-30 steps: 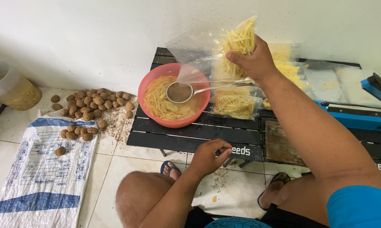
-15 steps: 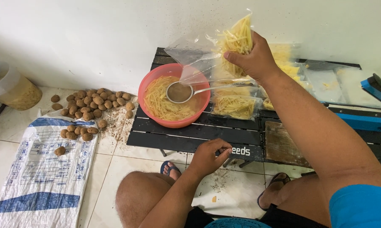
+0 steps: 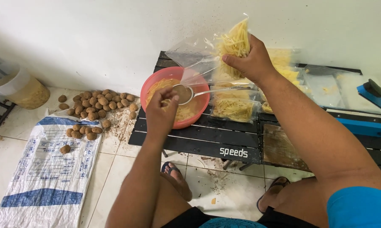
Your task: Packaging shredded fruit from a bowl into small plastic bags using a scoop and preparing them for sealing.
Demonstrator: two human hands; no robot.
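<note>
The right hand [image 3: 251, 63] grips one clear bag of potato strips [image 3: 224, 50] above the table [image 3: 207, 139]. The left hand [image 3: 160, 112] (fingers loosely curled, holding nothing) hovers over one red bowl [image 3: 199, 114] with one ladle [image 3: 184, 93].

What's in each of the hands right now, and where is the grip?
Right hand grips a clear bag of potato strips around its filled lower part. Left hand holds nothing, raised by the red bowl.
</note>
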